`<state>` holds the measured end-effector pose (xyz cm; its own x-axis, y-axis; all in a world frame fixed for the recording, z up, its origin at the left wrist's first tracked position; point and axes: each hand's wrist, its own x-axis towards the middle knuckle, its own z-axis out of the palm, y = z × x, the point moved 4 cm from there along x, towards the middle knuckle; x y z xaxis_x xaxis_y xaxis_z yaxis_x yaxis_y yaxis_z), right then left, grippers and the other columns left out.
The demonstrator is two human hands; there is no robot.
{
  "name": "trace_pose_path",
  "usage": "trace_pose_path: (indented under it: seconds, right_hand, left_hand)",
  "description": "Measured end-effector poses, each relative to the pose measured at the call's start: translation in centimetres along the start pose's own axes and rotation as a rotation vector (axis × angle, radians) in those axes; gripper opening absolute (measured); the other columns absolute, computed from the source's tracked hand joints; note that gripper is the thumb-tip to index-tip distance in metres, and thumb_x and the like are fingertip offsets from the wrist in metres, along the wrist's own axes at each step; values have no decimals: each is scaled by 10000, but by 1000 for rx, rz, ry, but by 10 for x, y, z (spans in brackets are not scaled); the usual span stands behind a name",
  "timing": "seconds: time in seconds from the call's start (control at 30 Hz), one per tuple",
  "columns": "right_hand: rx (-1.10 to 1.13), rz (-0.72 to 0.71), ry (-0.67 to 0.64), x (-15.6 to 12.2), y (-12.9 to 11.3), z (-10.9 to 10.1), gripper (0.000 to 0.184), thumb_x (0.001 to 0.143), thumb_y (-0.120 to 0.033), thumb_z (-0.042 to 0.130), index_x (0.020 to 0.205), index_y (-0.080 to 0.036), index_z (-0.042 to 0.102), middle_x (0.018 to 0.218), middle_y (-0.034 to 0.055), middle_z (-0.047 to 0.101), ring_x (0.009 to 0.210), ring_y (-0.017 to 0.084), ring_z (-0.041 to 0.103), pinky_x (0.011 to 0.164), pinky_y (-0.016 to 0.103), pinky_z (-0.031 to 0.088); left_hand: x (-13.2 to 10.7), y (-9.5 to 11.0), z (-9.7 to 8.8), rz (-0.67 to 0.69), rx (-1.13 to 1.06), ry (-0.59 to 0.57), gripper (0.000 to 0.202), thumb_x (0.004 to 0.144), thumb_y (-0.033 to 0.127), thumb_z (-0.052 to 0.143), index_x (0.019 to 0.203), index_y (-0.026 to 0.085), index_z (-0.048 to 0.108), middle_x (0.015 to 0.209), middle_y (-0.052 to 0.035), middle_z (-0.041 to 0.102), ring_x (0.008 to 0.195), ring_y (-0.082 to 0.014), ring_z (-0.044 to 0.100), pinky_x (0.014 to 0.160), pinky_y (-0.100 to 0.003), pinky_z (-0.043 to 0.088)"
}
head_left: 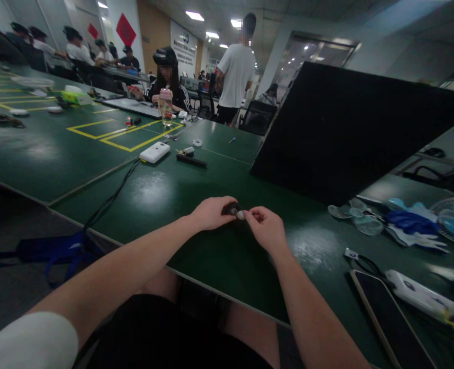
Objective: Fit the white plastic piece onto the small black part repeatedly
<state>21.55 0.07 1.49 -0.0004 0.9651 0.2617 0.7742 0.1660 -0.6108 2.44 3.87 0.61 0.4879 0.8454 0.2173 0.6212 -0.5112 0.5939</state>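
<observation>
Our left hand point(210, 213) pinches a small black part point(230, 208) and our right hand point(266, 228) pinches the silvery piece point(241, 215) at its end, both near the lower left corner of the black board point(350, 128)

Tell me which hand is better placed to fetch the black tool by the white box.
Left, probably. The left hand is nearer the black tool and on its side; the right hand would have to reach across. Both hands pinch a dark part, so left must let go first.
</observation>
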Motion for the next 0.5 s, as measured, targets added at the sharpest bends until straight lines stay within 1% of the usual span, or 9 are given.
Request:
trace_pose_path:
  seconds: [0.1, 0.2, 0.27, 0.4, 0.5]
  right_hand:
    - [-80, -11, -15, 0, -2, 1, 428, 918, -570, 576, 707, -217, 695, 626, 13, 644, 569, 165, 557, 540, 293, 364]
    - [-112, 22, -61, -1, -4, 2, 529, 942, -625, 503, 654, -212, 667, 596, 19, 622, 551, 162, 536, 525, 294, 329]
    - [-94, 58, -61, -1, -5, -1, 605, 944, -690, 445, 633, -211, 644, 590, 26, 615, 542, 163, 527, 518, 296, 319]
    - [-12, 135, 46, 0, 1, -13, 738, 949, -776, 281, 649, -215, 655, 603, 47, 619, 566, 189, 557, 535, 308, 336]
    - [18, 190, 130, 1, 8, -20, 789, 940, -802, 218, 642, -221, 661, 599, 60, 622, 579, 212, 582, 545, 320, 343]
  left_hand:
    - [0, 2, 2, 46, -29, -18, 484, 865, 397, 686, 1324, 274, 588, 1229, -33, 718, 1089, -239, 681, 933, -379, 549]
    - [0, 2, 4, 52, -30, -21, 489, 860, 380, 689, 1325, 266, 586, 1233, -37, 715, 1082, -240, 679, 933, -384, 547]
    - [1, 1, 4, 33, -28, -32, 502, 858, 376, 694, 1335, 271, 580, 1234, -40, 714, 1073, -241, 683, 920, -387, 551]
    - [1, 1, 3, 16, -37, -50, 521, 858, 385, 697, 1351, 277, 570, 1247, -46, 708, 1076, -248, 684, 902, -392, 559]
    - [1, 2, 2, 15, -45, -49, 519, 860, 380, 698, 1352, 279, 569, 1254, -42, 703, 1084, -248, 680, 908, -392, 559]
